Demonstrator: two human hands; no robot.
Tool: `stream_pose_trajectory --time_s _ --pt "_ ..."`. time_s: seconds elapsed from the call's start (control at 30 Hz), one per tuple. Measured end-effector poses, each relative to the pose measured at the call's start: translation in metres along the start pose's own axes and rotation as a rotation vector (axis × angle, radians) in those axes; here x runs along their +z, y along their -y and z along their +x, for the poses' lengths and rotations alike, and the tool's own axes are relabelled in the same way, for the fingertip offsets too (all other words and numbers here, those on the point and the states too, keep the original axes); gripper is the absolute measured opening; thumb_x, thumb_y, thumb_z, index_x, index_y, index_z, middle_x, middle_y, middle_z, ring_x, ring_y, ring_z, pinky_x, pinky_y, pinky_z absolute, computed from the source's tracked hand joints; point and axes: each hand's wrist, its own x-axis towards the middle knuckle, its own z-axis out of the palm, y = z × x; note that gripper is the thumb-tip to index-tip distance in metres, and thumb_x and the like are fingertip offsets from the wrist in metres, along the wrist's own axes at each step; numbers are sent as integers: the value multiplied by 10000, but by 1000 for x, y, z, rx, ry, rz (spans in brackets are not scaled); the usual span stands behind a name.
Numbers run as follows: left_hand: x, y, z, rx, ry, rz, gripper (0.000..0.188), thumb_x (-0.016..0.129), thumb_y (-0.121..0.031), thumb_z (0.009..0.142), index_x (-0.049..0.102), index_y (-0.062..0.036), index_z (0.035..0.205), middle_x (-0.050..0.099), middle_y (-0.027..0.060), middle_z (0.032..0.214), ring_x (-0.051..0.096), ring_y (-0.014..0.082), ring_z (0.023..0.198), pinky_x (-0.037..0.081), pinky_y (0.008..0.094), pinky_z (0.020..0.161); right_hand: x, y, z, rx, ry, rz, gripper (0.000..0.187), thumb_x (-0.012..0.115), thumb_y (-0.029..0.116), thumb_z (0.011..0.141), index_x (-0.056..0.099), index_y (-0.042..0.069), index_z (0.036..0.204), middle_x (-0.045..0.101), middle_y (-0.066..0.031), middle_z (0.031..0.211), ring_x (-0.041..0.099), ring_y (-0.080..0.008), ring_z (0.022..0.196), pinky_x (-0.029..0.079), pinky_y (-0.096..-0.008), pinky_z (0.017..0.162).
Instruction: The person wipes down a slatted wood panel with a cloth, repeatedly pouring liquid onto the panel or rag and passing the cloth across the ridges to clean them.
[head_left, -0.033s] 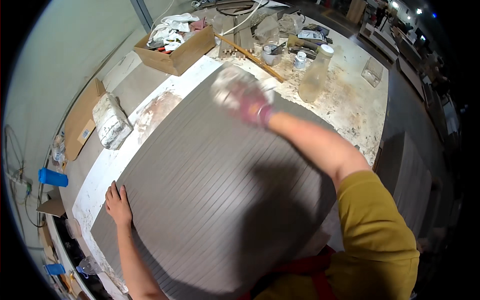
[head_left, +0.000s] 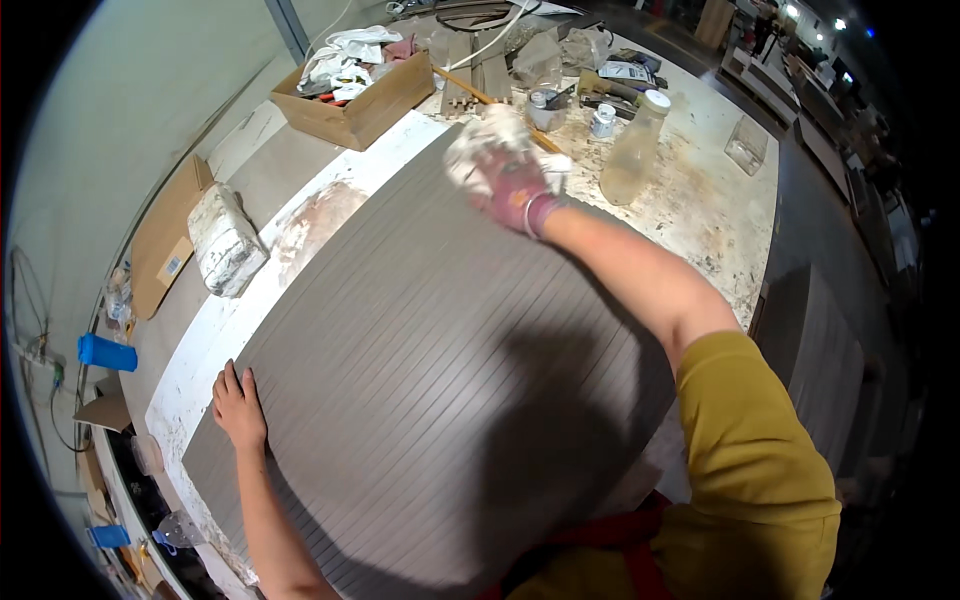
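Stains mark the bare right side of the white workbench [head_left: 712, 190], on which a large grey panel [head_left: 390, 310] with parallel grooves fills the middle of the frame. At top centre, by the panel's far edge, the right hand [head_left: 517, 190], in a purplish-red glove, is closed over a bunched white cloth [head_left: 495, 125], partly blurred; how firmly it presses, I cannot tell. Bare and flat, the left hand [head_left: 238, 407] rests on the panel's edge at lower left, fingers slightly spread, gripping nothing. Judging by this, good wiping calls for even pressure, strokes along the grooves, a steady left palm, and care that the cloth picks up no grit off the bench past the edge. Farther out, a shadow darkens the panel's lower right. A wooden stick [head_left: 472, 88] passes behind the cloth; a small white jar [head_left: 602, 122] and a cloudy bottle [head_left: 632, 155] stand to its right. Upper left holds a brown box [head_left: 365, 118] of rags, with a white wrapped bundle [head_left: 225, 245] below, a pale wall [head_left: 130, 130] beyond, and a dim workshop at upper right.
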Motion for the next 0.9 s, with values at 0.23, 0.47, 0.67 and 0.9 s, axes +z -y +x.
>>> stream_pose_trajectory --time_s 0.23,0.47,0.67,0.9 --pt "-6 6 -8 -33 6 9 540 350 -481 981 431 -139 1391 436 95 1393 354 241 1329 225 481 1091 29 128 -66 -614 10 102 485 403 400 962 418 137 1369 463 -80 1357 432 -203 1256 396 -380 1002" --pt "-7 -15 2 6 0 -7 541 356 -480 979 425 -143 1396 434 91 1393 354 242 1325 222 486 1095 2 1 18 31 18 -180 618 450 475 919 366 125 1422 398 -153 1437 420 -292 1300 303 -429 1087" --pt "-6 3 -7 -45 2 17 536 362 -468 978 423 -139 1397 436 94 1388 359 241 1319 225 477 1094 39 126 -27 -552 -232 -582 635 465 432 915 324 106 1440 349 -130 1463 362 -292 1333 279 -443 1106" --pt "-4 -4 -5 -11 -14 -9 524 369 -454 979 434 -131 1386 435 99 1385 361 255 1316 224 478 1090 5 22 53 143 215 148 664 444 523 902 357 117 1421 376 -124 1457 388 -275 1331 270 -435 1120"
